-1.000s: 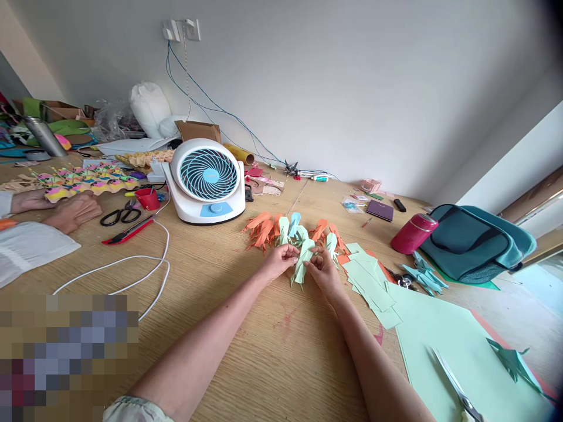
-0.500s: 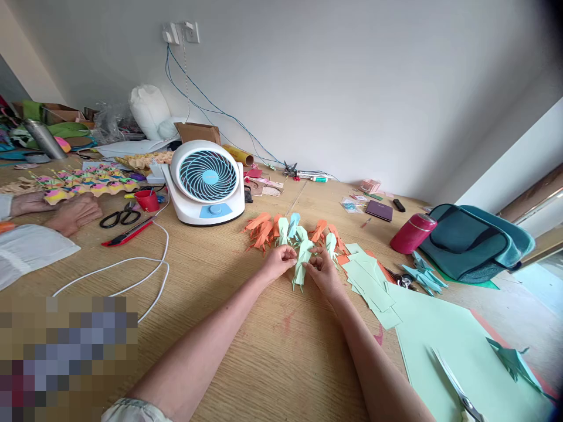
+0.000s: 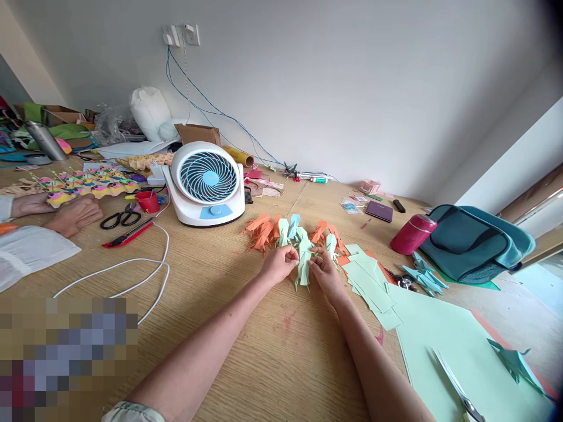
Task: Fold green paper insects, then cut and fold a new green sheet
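Between my two hands a light green origami figure [image 3: 304, 261] with thin pointed legs is held just above the wooden tabletop. My left hand [image 3: 280, 264] pinches its left side, with thumb and fingertips together. On the other side my right hand [image 3: 325, 271] grips the figure's edge between thumb and fingers. Just beyond stand more folded figures: orange ones [image 3: 260, 228] to the left, a light blue one [image 3: 294, 225], other green ones [image 3: 331, 243] and further orange ones [image 3: 319, 231] to the right.
Cut green paper sheets [image 3: 369, 278] lie right of my hands, by a large green sheet [image 3: 422, 340] with scissors [image 3: 457, 384]. A white fan [image 3: 206, 181] stands left, its cable [image 3: 167, 258] looping across the table. At far left rest another person's hands [image 3: 74, 214]. A red bottle [image 3: 413, 233] leans by a teal bag [image 3: 470, 243].
The green figure has shifted slightly and turned more upright between my fingers. My left hand has moved a little to the right with it.
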A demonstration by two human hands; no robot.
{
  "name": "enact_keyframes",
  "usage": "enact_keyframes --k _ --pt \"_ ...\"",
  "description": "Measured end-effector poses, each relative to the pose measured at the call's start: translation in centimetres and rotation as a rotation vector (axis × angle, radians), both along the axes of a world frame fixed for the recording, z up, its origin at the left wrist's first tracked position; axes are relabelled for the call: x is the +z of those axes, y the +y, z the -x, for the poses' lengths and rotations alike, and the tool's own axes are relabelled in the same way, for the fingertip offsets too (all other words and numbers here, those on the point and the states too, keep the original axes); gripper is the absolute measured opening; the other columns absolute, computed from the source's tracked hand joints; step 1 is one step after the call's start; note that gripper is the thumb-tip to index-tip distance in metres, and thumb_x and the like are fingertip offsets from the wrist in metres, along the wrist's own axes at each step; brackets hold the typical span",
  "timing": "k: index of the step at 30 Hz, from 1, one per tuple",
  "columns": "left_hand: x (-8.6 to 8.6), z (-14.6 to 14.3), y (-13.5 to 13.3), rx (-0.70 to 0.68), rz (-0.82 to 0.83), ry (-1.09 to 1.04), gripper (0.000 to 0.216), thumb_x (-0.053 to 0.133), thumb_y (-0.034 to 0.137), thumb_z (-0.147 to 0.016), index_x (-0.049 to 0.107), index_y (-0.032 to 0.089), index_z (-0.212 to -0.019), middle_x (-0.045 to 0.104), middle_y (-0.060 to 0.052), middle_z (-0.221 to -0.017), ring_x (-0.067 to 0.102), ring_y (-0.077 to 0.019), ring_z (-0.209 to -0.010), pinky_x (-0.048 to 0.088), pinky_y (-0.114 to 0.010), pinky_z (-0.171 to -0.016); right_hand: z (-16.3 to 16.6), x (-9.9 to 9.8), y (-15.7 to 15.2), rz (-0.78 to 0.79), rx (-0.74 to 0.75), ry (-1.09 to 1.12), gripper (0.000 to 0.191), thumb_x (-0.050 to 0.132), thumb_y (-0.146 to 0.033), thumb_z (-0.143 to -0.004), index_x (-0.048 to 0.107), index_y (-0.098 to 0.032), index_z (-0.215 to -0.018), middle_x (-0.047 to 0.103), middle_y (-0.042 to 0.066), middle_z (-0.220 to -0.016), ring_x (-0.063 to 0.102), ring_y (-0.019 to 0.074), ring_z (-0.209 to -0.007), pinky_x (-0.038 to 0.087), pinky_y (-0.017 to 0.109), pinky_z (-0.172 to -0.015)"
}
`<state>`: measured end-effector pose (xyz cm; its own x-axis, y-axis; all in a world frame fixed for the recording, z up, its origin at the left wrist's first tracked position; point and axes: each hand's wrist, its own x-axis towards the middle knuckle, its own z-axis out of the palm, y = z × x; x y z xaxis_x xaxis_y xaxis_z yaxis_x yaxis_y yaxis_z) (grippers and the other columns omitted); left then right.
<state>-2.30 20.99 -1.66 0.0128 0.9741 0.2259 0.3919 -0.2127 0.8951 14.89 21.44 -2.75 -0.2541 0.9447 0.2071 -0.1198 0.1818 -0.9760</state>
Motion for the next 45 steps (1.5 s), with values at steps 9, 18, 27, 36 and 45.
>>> enact_keyframes --k 9,18,27,36,45 --pt "1.1 1.0 0.5 -0.107 0.136 -0.014 0.010 0.066 0.015 -0.070 0.068 0.015 -0.080 0.068 0.000 -0.067 0.065 -0.0162 -0.066 0.046 -0.023 -0.061 0.3 0.5 -0.5 0.005 0.052 0.054 0.034 0.068 -0.034 -0.081 0.051 -0.027 -0.109 0.057 -0.006 -0.071 0.046 0.0112 -0.056 0.034 0.024 -0.052" --pt "2.5 0.1 -0.7 -0.074 0.147 -0.082 0.006 0.057 0.015 -0.077 0.060 0.017 -0.072 0.069 0.000 -0.069 0.068 -0.0157 -0.055 0.045 -0.024 -0.056 0.8 1.4 -1.1 0.055 0.013 0.180 0.038 0.074 -0.036 -0.077 0.051 -0.029 -0.106 0.057 -0.006 -0.072 0.053 0.0126 -0.065 0.044 0.026 -0.063" --pt "2.3 -0.7 -0.8 -0.055 0.090 -0.323 0.011 0.067 0.019 -0.073 0.057 0.016 -0.071 0.064 0.001 -0.065 0.066 -0.0141 -0.056 0.048 -0.024 -0.058 0.8 1.3 -0.9 0.165 -0.002 0.283 0.029 0.079 -0.038 -0.072 0.062 -0.023 -0.091 0.062 -0.002 -0.077 0.058 0.0131 -0.067 0.049 0.028 -0.065" --pt "1.6 -1.7 -1.4 0.023 0.167 -0.436 0.018 0.075 0.026 -0.068 0.061 0.015 -0.068 0.059 0.004 -0.056 0.054 -0.0080 -0.047 0.038 -0.019 -0.047 1.5 0.6 -1.2 0.232 -0.028 0.360 0.030 0.077 -0.045 -0.072 0.062 -0.022 -0.083 0.063 -0.002 -0.068 0.057 0.0147 -0.058 0.043 0.026 -0.049" --pt "1.8 -3.0 -2.0 0.045 0.166 -0.537 0.021 0.074 0.029 -0.068 0.059 0.014 -0.072 0.061 0.002 -0.060 0.057 -0.0086 -0.052 0.041 -0.017 -0.045 1.2 0.5 -1.3 0.266 -0.070 0.398 0.031 0.080 -0.046 -0.068 0.063 -0.022 -0.079 0.063 -0.003 -0.066 0.054 0.0123 -0.053 0.039 0.023 -0.044"
